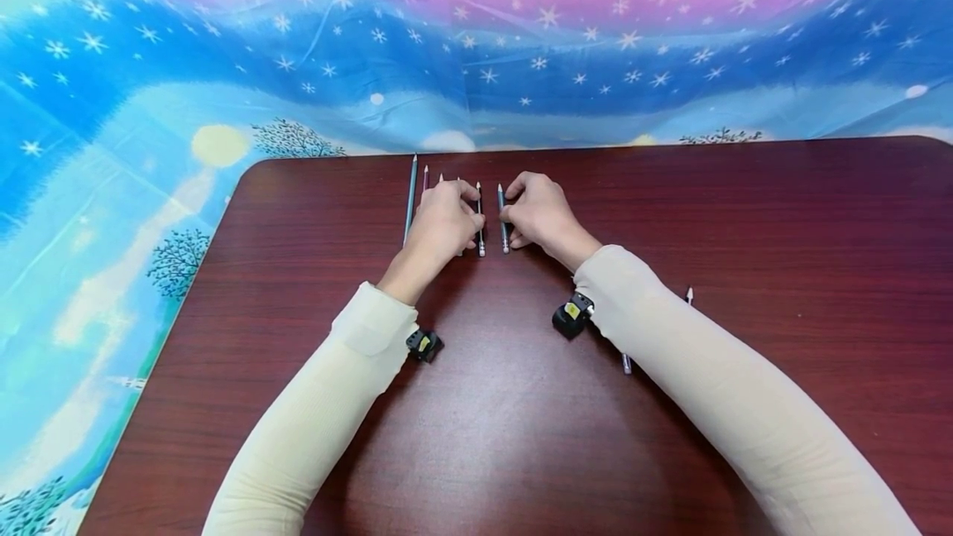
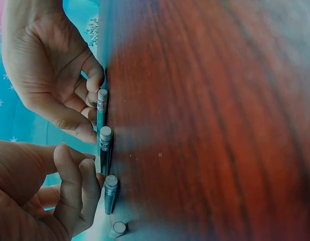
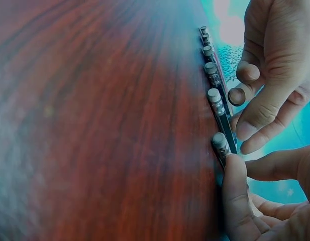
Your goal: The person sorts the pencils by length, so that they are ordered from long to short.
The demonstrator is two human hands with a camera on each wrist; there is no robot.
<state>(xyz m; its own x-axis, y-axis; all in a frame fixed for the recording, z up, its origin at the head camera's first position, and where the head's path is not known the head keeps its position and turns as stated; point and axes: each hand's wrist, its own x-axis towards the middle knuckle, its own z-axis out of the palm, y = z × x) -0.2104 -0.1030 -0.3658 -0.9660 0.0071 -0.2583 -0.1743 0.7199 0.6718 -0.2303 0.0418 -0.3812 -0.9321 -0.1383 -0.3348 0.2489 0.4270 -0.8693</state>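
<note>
My left hand bends over a row of upright-pointing pencils on the table, its thumb and fingertips at a black pencil with a white eraser end. To the right, my right hand pinches a teal pencil by its side, near the black one with a small gap between. Both pencils lie flat, tips toward the back edge. A long blue pencil and a purple pencil stand left in the row. More pencils are partly hidden under my left hand; their eraser ends show in the right wrist view.
The dark red-brown wooden table meets a snowflake-patterned cloth at its back and left. Beneath my right sleeve a pencil tip and an eraser end stick out. A small black camera sits on my right wrist.
</note>
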